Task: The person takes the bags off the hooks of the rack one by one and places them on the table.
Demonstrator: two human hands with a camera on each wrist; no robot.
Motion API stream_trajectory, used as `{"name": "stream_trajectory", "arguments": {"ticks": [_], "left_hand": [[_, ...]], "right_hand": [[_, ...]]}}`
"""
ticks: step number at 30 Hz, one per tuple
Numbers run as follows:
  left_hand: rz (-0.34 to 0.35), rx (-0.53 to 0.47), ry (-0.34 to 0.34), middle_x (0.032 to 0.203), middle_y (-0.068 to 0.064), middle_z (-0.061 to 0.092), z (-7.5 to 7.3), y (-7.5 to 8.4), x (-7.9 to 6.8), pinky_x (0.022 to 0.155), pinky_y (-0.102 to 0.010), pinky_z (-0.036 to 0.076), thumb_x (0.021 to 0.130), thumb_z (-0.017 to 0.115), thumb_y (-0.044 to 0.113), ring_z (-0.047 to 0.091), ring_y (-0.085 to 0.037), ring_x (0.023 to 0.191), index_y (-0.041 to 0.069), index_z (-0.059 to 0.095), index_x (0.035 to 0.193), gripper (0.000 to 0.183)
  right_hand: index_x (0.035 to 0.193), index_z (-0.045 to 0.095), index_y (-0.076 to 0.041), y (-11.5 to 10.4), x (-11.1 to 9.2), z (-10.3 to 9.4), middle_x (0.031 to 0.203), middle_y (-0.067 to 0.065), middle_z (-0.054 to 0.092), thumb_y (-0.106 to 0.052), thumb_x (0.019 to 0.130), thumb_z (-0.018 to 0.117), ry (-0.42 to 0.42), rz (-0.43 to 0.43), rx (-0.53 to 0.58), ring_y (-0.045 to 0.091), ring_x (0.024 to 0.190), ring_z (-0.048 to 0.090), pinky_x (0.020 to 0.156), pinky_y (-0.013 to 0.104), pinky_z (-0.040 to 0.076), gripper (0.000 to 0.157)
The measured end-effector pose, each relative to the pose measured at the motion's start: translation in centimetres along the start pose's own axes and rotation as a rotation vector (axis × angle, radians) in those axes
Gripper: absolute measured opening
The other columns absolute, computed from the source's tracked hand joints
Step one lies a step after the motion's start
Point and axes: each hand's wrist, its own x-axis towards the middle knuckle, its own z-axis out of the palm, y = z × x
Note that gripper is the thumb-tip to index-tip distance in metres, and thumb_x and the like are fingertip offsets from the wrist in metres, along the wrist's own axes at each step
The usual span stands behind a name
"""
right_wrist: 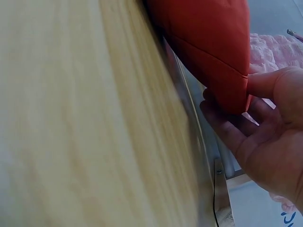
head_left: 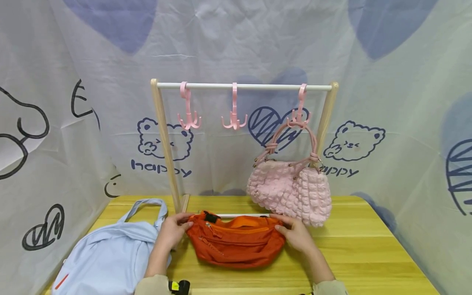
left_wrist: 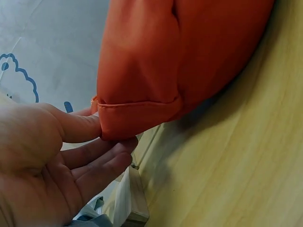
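Note:
An orange-red waist bag (head_left: 236, 243) is held up by its two top corners in front of the rack, its zipped front facing me. My left hand (head_left: 173, 229) pinches its left end between thumb and fingers. At the opposite end, my right hand (head_left: 296, 233) pinches the right corner. Both wrist views show the thumb on one face of the waist bag (left_wrist: 142, 71) and the fingers behind it. Its underside hangs close over the wooden table (right_wrist: 94, 118). Behind my right hand a pink puffy handbag (head_left: 291, 188) hangs by its handle from the right-hand pink hook (head_left: 301, 106).
A light blue backpack (head_left: 107, 254) lies on the table's left side, beside my left forearm. The rack has a white top bar (head_left: 265, 87) and wooden posts (head_left: 165, 139). Two more pink hooks hang there bare, the left hook (head_left: 189, 110) and the middle hook (head_left: 234, 110).

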Motion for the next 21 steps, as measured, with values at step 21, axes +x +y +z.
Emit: {"name": "stream_trajectory", "arguments": {"ticks": [21], "left_hand": [[-0.025,0.070,-0.024,0.106,-0.022,0.074,0.25,-0.51,0.01,0.090,-0.051,0.054,0.094,0.073,0.001,0.068,-0.035,0.101,-0.004,0.074,0.116,0.023]], "right_hand": [[0.130,0.074,-0.012,0.41,-0.10,0.09,0.138,0.019,0.065,0.001,0.095,0.070,-0.004,0.026,-0.045,0.035,0.132,0.056,0.113,0.055,0.041,0.038]]}}
